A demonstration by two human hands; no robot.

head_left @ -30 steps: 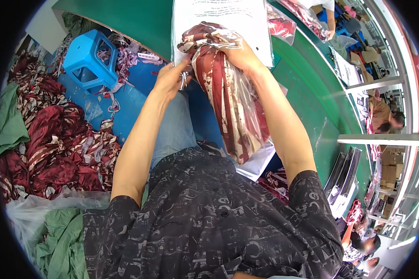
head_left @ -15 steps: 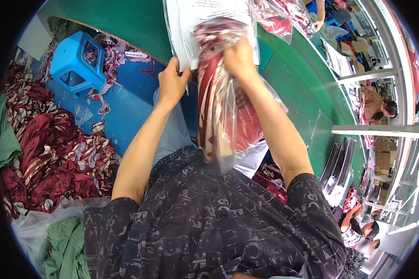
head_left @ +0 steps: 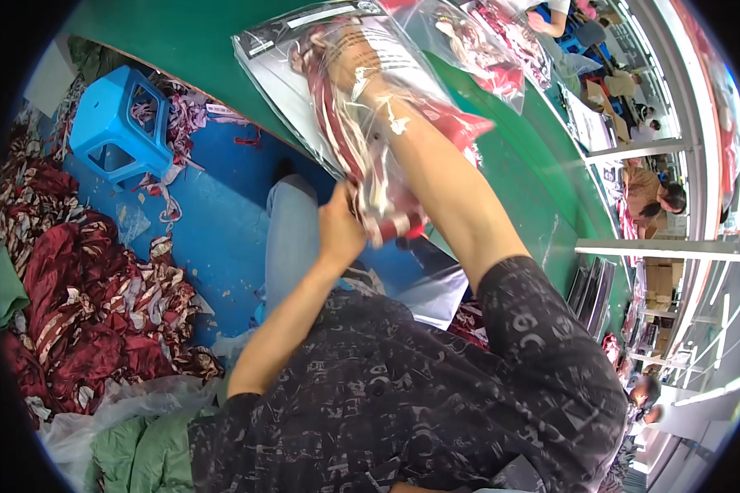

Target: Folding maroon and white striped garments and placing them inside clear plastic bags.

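A clear plastic bag (head_left: 265, 67) with a dark printed band lies tilted over the table's edge. My right hand (head_left: 355, 59) reaches deep inside the bag, closed on one end of a bundle of red-and-cream striped cloth (head_left: 330, 119). Plastic glare partly hides those fingers. The cloth runs down along my right forearm, and its lower end hangs out of the bag's mouth. At that mouth my left hand (head_left: 342, 223) is closed on the bag's edge, close beside the hanging cloth. A second clear layer with red cloth shows at the forearm's right.
A green table (head_left: 518, 164) curves along the right, with more bagged striped cloth (head_left: 489, 53) on it. To the left, a blue stool (head_left: 107, 123) lies tipped on the blue floor beside a large heap of dark red cloth (head_left: 82, 304). Other people sit farther right.
My right hand has gone from above the bag to inside it, carrying the striped cloth along. My left hand has moved down and right, and the bag has tilted.
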